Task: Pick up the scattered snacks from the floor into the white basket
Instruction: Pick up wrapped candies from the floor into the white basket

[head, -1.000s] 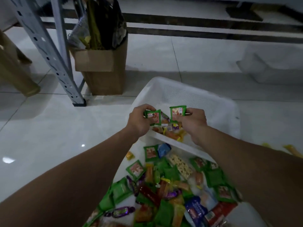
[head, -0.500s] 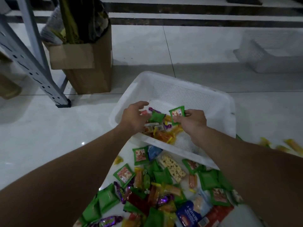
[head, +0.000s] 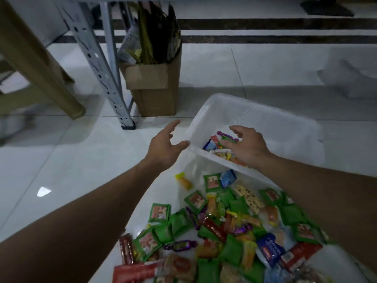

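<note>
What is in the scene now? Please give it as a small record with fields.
left hand: open, fingers spread, beside the left corner of the basket, holds nothing
right hand: open, over the snacks inside the basket
basket: white, on the floor, a few snacks inside
pile: many snacks on the floor, nearer than the basket
box: cardboard, behind the basket, beside a metal post

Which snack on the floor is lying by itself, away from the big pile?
The small yellow-and-orange packet: it lies alone on the tile near the white basket's front corner, left of the pile, while the rest overlap.
</note>
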Demonstrator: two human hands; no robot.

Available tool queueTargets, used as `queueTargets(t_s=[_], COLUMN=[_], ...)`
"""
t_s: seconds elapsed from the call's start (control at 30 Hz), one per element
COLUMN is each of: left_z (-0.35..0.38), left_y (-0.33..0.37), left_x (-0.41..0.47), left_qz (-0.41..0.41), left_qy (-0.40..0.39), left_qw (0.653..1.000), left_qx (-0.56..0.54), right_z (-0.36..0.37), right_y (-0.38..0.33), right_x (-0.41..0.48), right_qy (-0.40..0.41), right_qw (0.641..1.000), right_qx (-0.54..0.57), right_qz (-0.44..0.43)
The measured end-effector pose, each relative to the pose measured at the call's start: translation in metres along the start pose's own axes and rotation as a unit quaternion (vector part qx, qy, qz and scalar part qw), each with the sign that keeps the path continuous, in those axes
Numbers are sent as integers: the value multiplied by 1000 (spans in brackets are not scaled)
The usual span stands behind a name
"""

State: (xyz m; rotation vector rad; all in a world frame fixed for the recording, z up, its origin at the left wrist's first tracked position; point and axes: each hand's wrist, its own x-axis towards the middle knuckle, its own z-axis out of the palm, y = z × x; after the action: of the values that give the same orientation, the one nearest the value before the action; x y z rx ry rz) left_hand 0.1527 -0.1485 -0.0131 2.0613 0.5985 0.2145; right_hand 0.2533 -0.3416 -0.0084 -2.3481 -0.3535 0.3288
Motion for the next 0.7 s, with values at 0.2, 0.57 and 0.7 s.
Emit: queueTargets(t_s=[0.2,0.57,0.7], left_z=[-62,-92,-86], left_y=[-62,-155,-175], left_x=[-50,-114,-127], left_qz=[-21,-57,-89], left_qy=[-12,-87,-111], left_qw=[997,983,969], left_qx=[70,154,204], right_z=[47,145,173], right_y=[-45,-59,-57], right_x=[-37,-87,-99], right_qy=[-36,-189,-233], right_qw=[997,971,958], right_qx=[-44,-132,-160], right_qz=[-54,-57,-55])
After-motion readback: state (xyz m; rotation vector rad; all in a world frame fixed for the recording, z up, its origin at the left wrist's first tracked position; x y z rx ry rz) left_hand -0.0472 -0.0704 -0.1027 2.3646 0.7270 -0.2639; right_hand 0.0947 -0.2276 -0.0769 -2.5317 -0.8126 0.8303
